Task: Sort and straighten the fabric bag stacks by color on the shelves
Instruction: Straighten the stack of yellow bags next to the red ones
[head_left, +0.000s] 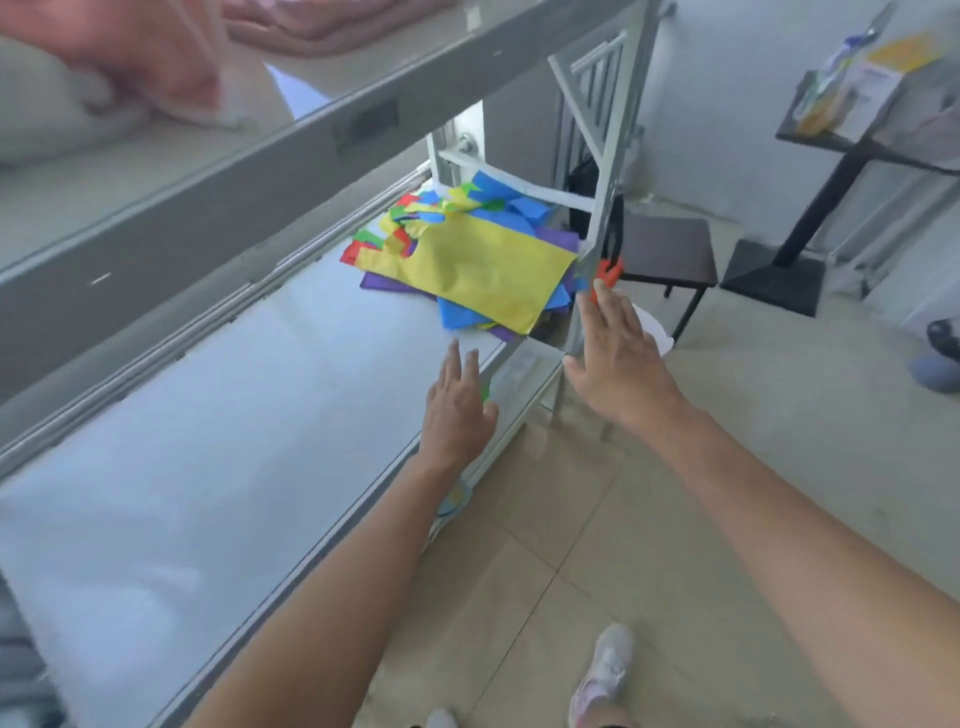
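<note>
**Two flat hands just short of the mixed bag pile**

Both hands are empty on my feed. My left hand (460, 402) hovers palm down over the front edge of the lower shelf (234, 415). Its fingers are straight and slightly spread, gripping nothing. A small green scrap (486, 393) peeks out beside its thumb, and I cannot tell what it belongs to. My right hand (618, 353) is spread wide at centre right with straight fingers. Its fingertips reach up by the grey corner post (597, 234), and I cannot tell whether they touch it.

The lower shelf carries the bag pile (457, 249) at the centre of the frame, near the post and a little beyond both hands. One yellow bag (493, 270) lies flat on top. Blue, purple, red and green bags are fanned out untidily beneath and behind it, the colours all mixed.

The upper shelf (260, 156) cuts across the upper left. It holds pink fabric (311, 26) and something paler, both blurred and cut off by the top edge. A dark label holder (366, 124) sits on its front rail, and I can read nothing in it.

An orange-red thing (612, 271) shows behind the post, mostly hidden. A white round object (655, 328) is half covered by my right hand. Past it stands a dark stool (670, 249). In the upper right a black stand (810, 208) bears packets (872, 78) with a yellow panel, the print too blurred to read.
</note>
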